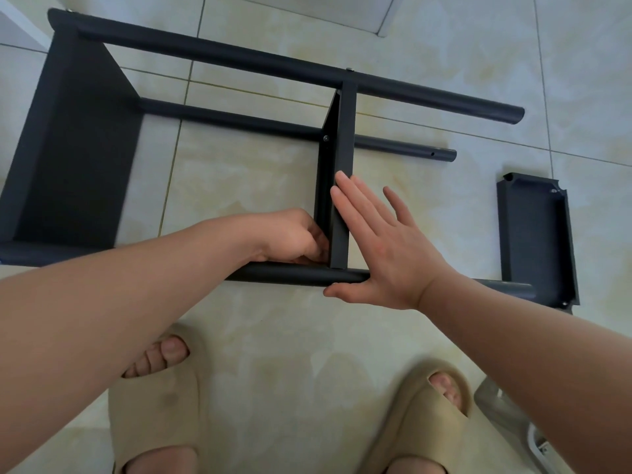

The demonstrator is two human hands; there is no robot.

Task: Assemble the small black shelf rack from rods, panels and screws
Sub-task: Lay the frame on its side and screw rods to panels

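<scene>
one right hand (386, 248) against black panel (343, 148)

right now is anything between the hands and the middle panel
Nothing visible does. The right hand lies flat against the middle panel, thumb by the near rod; the left hand is curled at the panel's inner corner, whatever it holds hidden.

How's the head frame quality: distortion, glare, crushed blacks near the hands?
Head view: wide-angle bowing, the far rod and grout lines curve; light is soft and even, faint shadows, no hard glare on the floor tiles; the end panel reads near-flat black; fingertips of the left hand are lost in the dark beside the middle panel; the right hand is sharp.
</scene>
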